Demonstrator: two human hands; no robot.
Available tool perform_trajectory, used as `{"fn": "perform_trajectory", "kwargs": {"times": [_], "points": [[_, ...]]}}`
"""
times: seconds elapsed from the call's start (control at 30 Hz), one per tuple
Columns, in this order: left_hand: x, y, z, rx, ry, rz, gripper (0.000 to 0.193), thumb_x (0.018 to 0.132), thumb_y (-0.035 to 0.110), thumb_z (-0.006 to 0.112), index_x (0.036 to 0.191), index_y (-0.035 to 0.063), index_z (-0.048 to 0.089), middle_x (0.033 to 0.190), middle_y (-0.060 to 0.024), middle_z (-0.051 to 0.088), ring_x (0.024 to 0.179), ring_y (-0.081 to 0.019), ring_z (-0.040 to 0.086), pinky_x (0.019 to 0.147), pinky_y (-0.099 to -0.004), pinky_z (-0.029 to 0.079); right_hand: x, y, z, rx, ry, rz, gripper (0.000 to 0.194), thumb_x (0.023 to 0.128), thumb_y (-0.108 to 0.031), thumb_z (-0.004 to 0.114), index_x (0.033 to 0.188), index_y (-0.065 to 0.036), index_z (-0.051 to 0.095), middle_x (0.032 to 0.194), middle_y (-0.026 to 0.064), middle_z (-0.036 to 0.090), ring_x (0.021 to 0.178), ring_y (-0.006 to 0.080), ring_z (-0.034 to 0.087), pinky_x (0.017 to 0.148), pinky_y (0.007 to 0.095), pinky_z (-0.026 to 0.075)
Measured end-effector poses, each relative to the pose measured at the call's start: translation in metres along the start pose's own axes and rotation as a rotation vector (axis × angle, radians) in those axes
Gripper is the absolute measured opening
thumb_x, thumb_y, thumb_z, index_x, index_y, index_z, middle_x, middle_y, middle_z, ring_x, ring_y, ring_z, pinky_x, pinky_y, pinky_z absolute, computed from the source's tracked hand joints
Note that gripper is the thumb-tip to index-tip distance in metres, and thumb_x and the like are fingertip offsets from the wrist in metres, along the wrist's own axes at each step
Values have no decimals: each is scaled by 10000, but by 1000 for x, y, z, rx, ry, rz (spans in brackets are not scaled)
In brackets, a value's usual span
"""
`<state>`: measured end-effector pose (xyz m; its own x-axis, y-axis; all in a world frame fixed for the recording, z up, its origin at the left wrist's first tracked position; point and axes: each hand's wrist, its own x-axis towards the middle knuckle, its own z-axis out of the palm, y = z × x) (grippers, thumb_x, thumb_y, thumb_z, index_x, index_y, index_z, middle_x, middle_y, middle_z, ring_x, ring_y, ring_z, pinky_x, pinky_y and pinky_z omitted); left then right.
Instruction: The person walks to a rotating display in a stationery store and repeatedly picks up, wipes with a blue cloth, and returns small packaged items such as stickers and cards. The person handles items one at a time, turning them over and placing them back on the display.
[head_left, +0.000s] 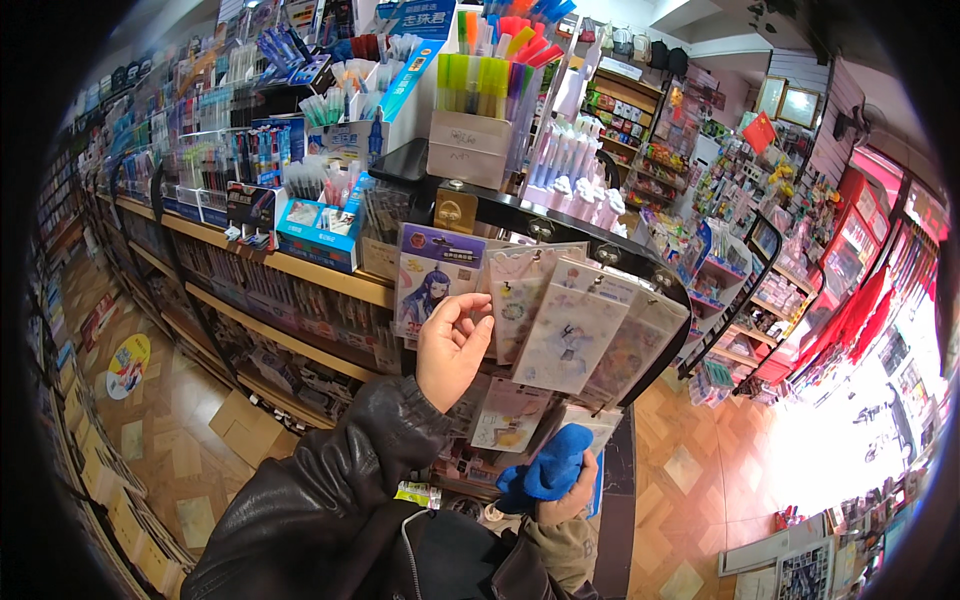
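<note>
My left hand (452, 349), in a black leather sleeve, is raised before a rack of hanging packs. Its fingers are loosely curled with a gap to the thumb, and nothing shows in it. It overlaps the lower edge of a purple-and-white pack with a cartoon figure (436, 270); whether it touches, I cannot tell. Right of it hang clear-wrapped sticker sheets (574, 326), with a smaller pack (510, 416) below. Lower down, my right hand (570, 491) grips a bunched blue cloth (551, 465), its fingers partly hidden behind it.
Above the hooks, a black-edged shelf end (637, 259) carries a white box of highlighters (469, 150), a dark phone-like slab (405, 161) and white-topped pens (574, 165). Pen boxes (319, 232) line the shelf leftward. Flattened cardboard (251, 424) lies on the floor; bright light enters at right.
</note>
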<state>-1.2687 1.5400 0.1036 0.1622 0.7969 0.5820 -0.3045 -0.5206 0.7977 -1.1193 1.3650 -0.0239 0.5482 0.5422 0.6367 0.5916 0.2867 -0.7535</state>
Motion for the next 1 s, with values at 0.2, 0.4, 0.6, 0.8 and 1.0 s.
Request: {"fn": "perform_trajectory", "kwargs": {"times": [0.2,0.4,0.6,0.8,1.0], "points": [[1,-2,-3,81,-11,62,237,910,10,600,1145,8,576,999,29,547,774,-8,427,656,-151,384,1,0,1,-30,8,-9,664,752,-201,760,1299,1,441,1126,179,596,987,278,621,889,368,476],[7,8,1,63,-1,73,313,893,-3,606,1198,27,542,1022,3,504,773,-24,422,661,-164,394,1,3,1,-11,22,6,649,760,-202,752,1294,9,450,1124,182,603,992,283,620,897,365,472],[32,29,-3,270,-6,252,484,837,6,653,1290,50,488,1009,-40,436,758,-71,412,658,-187,403,2,5,1,-36,32,-10,633,759,-196,747,1284,13,461,1122,187,606,993,288,619,897,364,471],[40,31,-3,276,0,244,518,804,15,676,1281,37,475,1030,-72,428,750,-109,416,688,-222,419,3,6,0,-25,24,-21,632,758,-189,746,1284,12,459,1118,183,609,989,281,620,892,363,473],[44,29,-3,261,4,236,515,782,13,690,1253,17,481,1051,-78,416,719,-106,413,678,-227,423,4,0,1,-21,29,-30,638,756,-190,752,1287,7,457,1094,174,624,966,272,629,878,355,480]]}}
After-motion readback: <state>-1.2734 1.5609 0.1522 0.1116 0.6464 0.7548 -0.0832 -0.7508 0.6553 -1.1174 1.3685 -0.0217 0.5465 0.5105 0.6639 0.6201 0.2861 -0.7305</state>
